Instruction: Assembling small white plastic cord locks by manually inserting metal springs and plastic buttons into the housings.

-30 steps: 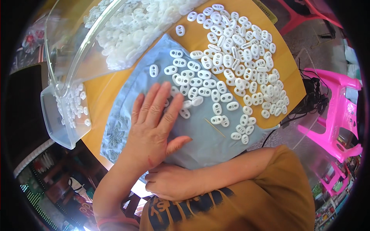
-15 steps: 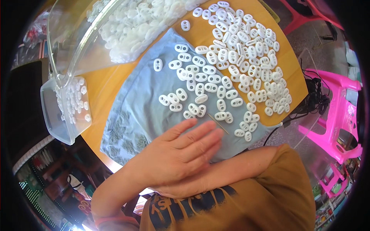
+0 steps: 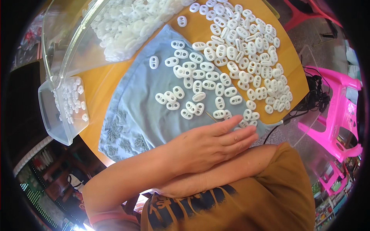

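My left hand (image 3: 216, 148) reaches rightward over the near part of a blue-grey cloth (image 3: 146, 100), back up, fingers stretched out, with nothing seen in them. Its fingertips are by a small group of white oval two-hole pieces (image 3: 247, 114) and partly cover some. A thin stick-like thing (image 3: 210, 116) lies just beyond the hand, partly hidden by it. More white two-hole pieces (image 3: 198, 74) are spread over the cloth. My right forearm crosses in front of my body beneath the left arm. Of my right hand (image 3: 169, 188) only a bit shows; its fingers are hidden.
Many more such pieces (image 3: 251, 47) are heaped on the wooden table (image 3: 96, 82) at the right. A clear bag (image 3: 135, 27) full of them lies at the far left, a clear plastic tub (image 3: 46, 109) nearer. Pink stools (image 3: 339, 111) and black cables (image 3: 318, 92) are to the right.
My left hand has slid to the right over the cloth, from the middle to the small group of pieces. The right forearm has stayed in place.
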Available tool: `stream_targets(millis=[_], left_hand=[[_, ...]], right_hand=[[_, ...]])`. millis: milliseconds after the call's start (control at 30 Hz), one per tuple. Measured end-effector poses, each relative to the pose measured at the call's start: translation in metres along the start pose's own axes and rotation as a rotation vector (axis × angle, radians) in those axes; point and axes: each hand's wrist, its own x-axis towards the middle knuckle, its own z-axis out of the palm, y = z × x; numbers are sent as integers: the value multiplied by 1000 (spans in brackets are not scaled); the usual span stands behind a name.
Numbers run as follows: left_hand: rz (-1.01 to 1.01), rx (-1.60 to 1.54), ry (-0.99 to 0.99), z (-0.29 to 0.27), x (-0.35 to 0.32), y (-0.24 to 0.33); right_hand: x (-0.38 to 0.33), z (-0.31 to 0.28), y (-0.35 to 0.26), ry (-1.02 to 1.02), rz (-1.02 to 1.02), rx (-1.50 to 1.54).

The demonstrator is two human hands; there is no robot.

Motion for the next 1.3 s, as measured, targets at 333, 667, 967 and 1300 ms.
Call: stream_targets(millis=[333,667,967,1300], left_hand=[[-305,-64,-40,-16,-22,-34],[-751,36,192,-30,-61,-41],[-841,-71,297,-13,-47,-45],[-819,-40,497,-7,-7,-78]], right_hand=[[2,6,3,8,-252,113],[-1,11,8,113,-286,203],[0,11,6,166,-296,190],[1,13,5,119,-287,196]])
